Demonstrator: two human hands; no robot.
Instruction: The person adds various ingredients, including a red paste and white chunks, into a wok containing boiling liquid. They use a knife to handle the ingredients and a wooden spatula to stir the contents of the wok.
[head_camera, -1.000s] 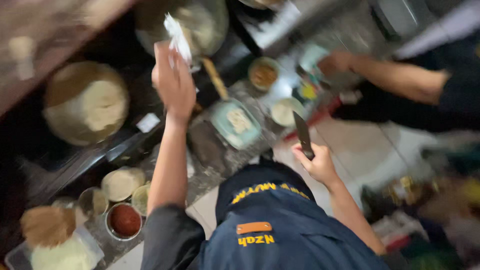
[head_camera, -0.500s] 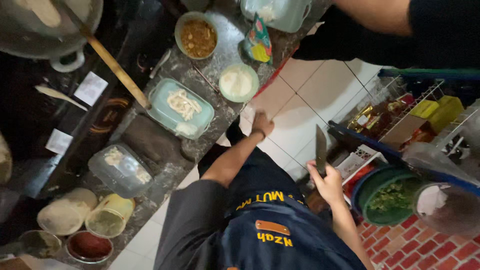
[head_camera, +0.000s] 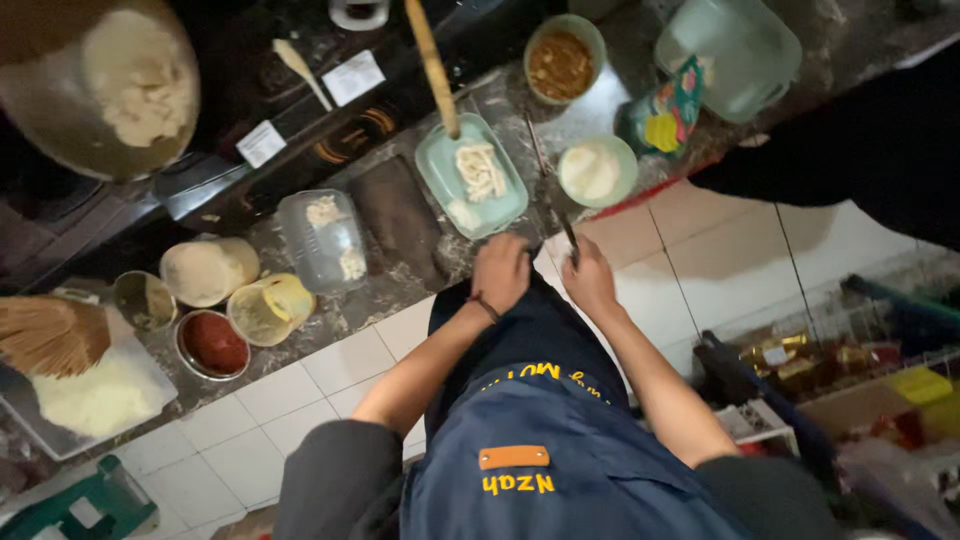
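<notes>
At the edge of the dark stone counter, my two hands sit close together just below a pale green rectangular tray of white strips. My left hand is curled with the fingers tucked in, its knuckles at the counter's edge, touching the near corner of the tray as far as I can tell; I cannot tell whether it holds anything. My right hand is clamped around the handle of a knife, whose thin blade runs up across the counter between the tray and a small green bowl of white stuff.

A long wooden handle rests with its end in the tray. Farther back stand a bowl of brown paste, a clear green jug and a colourful packet. To the left lie a clear plastic container, two yellowish tubs, a small metal bowl of red sauce and a big metal pan of pale dough. A dark sleeve of another person reaches in at the right.
</notes>
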